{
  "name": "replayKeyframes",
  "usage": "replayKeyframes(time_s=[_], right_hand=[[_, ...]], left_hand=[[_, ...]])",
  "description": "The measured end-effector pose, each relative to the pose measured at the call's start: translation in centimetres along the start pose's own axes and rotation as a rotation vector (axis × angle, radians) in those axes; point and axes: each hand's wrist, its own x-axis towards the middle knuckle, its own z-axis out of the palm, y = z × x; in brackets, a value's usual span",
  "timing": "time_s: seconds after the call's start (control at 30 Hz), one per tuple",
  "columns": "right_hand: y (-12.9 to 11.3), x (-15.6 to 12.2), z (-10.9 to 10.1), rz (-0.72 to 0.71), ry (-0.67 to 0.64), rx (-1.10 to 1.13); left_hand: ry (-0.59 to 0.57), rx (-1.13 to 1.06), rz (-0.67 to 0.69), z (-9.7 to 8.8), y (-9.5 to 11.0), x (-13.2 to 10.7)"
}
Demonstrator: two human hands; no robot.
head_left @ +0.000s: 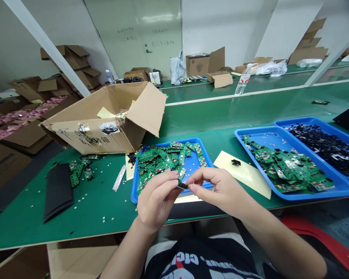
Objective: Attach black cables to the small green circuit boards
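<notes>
My left hand (157, 197) pinches a small green circuit board (181, 173) over the near edge of a blue tray (133, 185) piled with several green boards. My right hand (218, 188) meets it from the right, its fingertips closed on a small black part (182, 186) at the board's lower end. Both hands hover just above the green table (104, 201), close to my body.
An open cardboard box (110, 120) stands at the left back. Two more blue trays lie right: one with green boards (250, 135), one with black parts (322, 126). A yellow sheet (250, 176), a black mat (58, 192), loose boards (80, 170) and a water bottle (242, 80) are also here.
</notes>
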Motion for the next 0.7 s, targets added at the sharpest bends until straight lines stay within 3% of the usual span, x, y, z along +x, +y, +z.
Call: replayKeyframes(time_s=[0.3,0.47,0.7], right_hand=[[-0.1,0.1,-0.6,-0.022,-0.045,-0.137],[-1.0,-0.5,-0.6,-0.085,0.028,-0.118],[-1.5,-0.9,0.4,-0.023,0.014,0.007]], left_hand=[[-0.068,0.005,0.1,-0.4,-0.4,-0.7],[0.011,0.086,0.144,-0.5,-0.8,-0.5],[0.06,0.118,0.189,-0.3,-0.9,-0.3]])
